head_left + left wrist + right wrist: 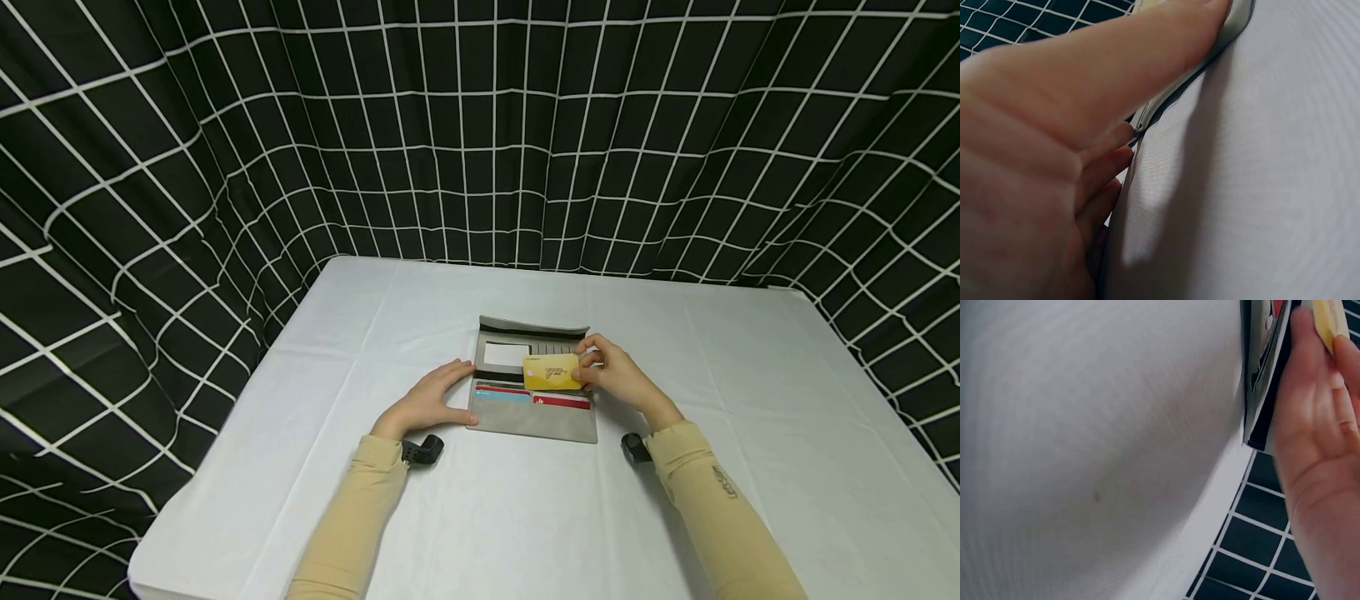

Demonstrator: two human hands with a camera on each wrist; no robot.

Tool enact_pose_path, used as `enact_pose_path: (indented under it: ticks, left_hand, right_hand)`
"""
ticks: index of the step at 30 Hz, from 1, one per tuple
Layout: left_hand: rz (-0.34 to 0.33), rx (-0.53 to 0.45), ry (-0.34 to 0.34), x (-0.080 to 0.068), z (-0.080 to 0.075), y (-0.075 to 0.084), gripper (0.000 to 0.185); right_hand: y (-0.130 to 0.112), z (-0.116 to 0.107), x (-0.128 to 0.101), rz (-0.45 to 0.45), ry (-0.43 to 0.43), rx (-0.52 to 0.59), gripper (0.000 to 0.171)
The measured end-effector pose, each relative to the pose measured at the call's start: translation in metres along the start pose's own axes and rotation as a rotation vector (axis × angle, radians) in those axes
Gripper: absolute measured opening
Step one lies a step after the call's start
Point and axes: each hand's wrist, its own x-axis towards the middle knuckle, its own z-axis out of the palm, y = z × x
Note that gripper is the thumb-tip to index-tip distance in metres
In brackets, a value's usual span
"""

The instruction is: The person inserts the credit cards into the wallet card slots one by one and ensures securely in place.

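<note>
A grey wallet [517, 418] lies unfolded on the white table, its card slots showing. My right hand [618, 375] pinches a yellow card [551, 372] by its right end, above the wallet's inside; the same card [1330, 319] shows at the top of the right wrist view. At the wallet's left edge rests my left hand [431, 402], fingers straight and spread, the thumb on the lower left corner. A blue card [502, 396] and a red card [561, 402] peek out of the lower pocket. In the upper half sits a white panel [506, 355].
A white cloth covers the table [525, 517]. Black curtains [495, 133] with a white grid hang behind it and on both sides. Each wrist wears a black camera device, like the left one [423, 450].
</note>
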Motion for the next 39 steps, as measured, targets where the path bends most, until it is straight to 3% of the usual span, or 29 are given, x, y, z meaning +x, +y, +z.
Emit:
enact_pose_path:
  ticks: [9,29,39]
  left_hand:
    - [-0.003,0.005,-0.002,0.0018,-0.0001,-0.0010,0.090]
    - [0.010,-0.010,0.004,0.0006,0.0000,0.0001,0.088]
    - [0.000,-0.018,0.003,-0.0003,-0.0002,0.0012,0.089]
  right_hand:
    - [0.0033,-0.0017,-0.0001,0.027,0.012,-0.078,0.032]
    - [0.0097,-0.0028,0.0006,0.011,0.006,-0.131,0.035]
    - [0.0076,-0.0007,0.0000,-0.001,-0.008,-0.217,0.038]
